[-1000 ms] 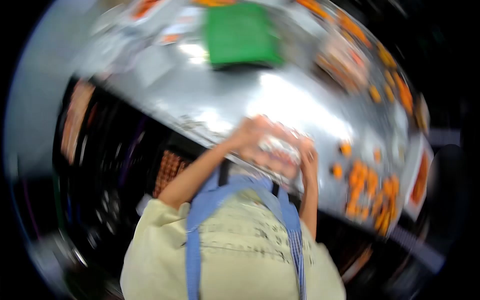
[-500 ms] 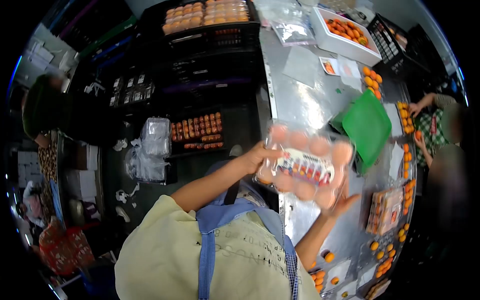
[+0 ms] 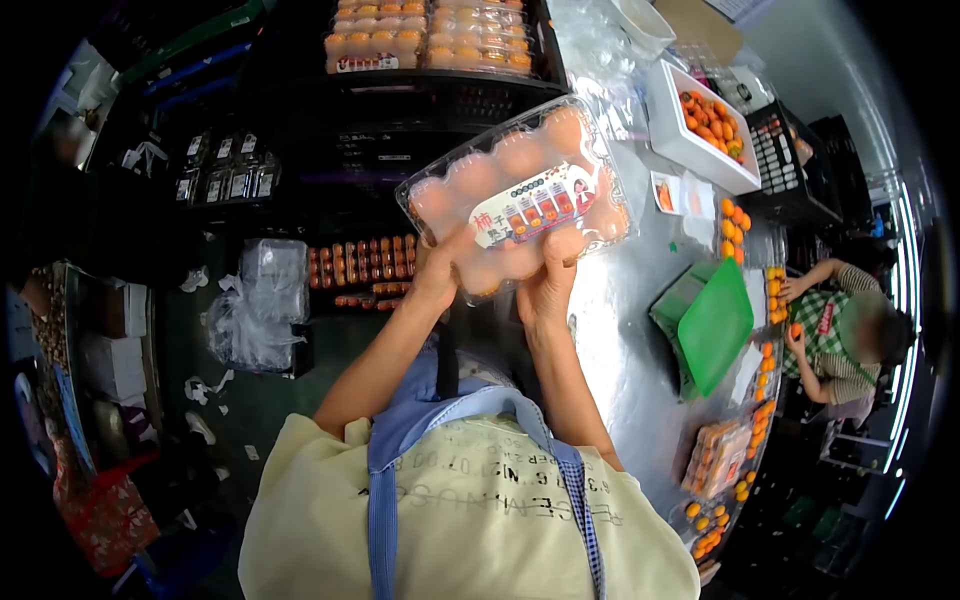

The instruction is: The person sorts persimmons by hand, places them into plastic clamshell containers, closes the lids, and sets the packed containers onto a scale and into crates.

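Note:
A clear plastic pack of round orange fruit point(image 3: 520, 200) with a printed label is held up in front of me, tilted, its right end higher. My left hand point(image 3: 440, 268) grips its lower left edge. With the thumb over the near edge, my right hand point(image 3: 550, 280) holds the pack from below, near the middle. Beyond the pack, a black crate point(image 3: 400, 92) bears similar packs of fruit point(image 3: 478, 40). To the right, the metal table point(image 3: 622, 290) carries a green basket point(image 3: 712, 325).
A white box point(image 3: 700, 155) of orange fruit stands at the back right. Another person point(image 3: 845, 330) handles fruit across the table. Packed fruit point(image 3: 718, 458) lies on the right. Wrapped plastic trays point(image 3: 270, 290) and rows of small fruit point(image 3: 362, 260) are lower left.
The pack has moved up and left, towards the crate, and tilted. My right hand has come from its right side to its near edge. The view has turned slightly.

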A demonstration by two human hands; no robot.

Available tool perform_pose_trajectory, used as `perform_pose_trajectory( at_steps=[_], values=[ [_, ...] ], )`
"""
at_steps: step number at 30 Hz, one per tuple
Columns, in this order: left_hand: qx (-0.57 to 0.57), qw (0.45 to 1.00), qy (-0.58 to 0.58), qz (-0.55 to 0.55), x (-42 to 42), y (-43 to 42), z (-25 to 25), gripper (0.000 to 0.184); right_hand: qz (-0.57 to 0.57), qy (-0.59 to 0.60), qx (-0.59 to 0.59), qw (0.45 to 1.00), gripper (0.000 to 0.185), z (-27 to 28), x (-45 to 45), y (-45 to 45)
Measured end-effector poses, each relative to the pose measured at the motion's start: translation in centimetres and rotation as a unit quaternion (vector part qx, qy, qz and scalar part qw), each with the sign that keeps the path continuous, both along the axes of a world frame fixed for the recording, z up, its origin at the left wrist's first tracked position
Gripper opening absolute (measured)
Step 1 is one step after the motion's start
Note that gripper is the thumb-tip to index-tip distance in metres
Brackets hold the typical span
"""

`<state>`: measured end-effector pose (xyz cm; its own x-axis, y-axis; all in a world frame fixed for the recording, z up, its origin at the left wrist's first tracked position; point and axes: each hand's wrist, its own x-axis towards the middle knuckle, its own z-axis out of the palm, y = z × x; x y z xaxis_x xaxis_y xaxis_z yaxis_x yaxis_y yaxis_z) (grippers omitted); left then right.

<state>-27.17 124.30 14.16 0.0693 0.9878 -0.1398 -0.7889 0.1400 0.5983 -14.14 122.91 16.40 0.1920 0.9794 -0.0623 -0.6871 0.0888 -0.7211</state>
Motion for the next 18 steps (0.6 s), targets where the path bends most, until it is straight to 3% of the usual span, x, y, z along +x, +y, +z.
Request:
perform_pose_trajectory(
  at_steps=[4,9,12,14,15,17,18],
  values=[
    [0.022,1.0,0.011,-0.003,-2.0,1.8,-0.4,0.045,0.01,-0.024,-0.017,1.0,0.046,1.2,-1.6,3.4],
    [0.044,0.983,0.173,0.039,-6.5,6.7,0.0,0.051,0.011,-0.114,0.067,0.991,0.044,5.0,-0.9,10.5],
    [0.083,0.857,0.446,0.245,-10.8,12.3,-0.5,0.031,-0.006,-0.232,0.144,0.962,0.041,8.2,0.1,17.4],
    [0.11,0.692,0.642,0.311,-13.5,15.5,1.1,0.021,-0.009,-0.344,0.193,0.919,0.041,8.9,-0.3,22.5],
    [0.146,0.622,0.688,0.343,-14.9,17.5,1.0,0.02,-0.009,-0.392,0.211,0.895,0.042,10.3,-1.5,24.5],
    [0.151,0.54,0.74,0.372,-16.8,20.8,0.9,0.019,0.039,-0.454,0.255,0.853,0.052,12.7,-4.1,27.7],
    [0.138,0.529,0.765,0.339,-17.8,22.1,0.6,0.018,0.052,-0.509,0.291,0.809,0.055,12.3,-5.2,30.4]
  ],
)
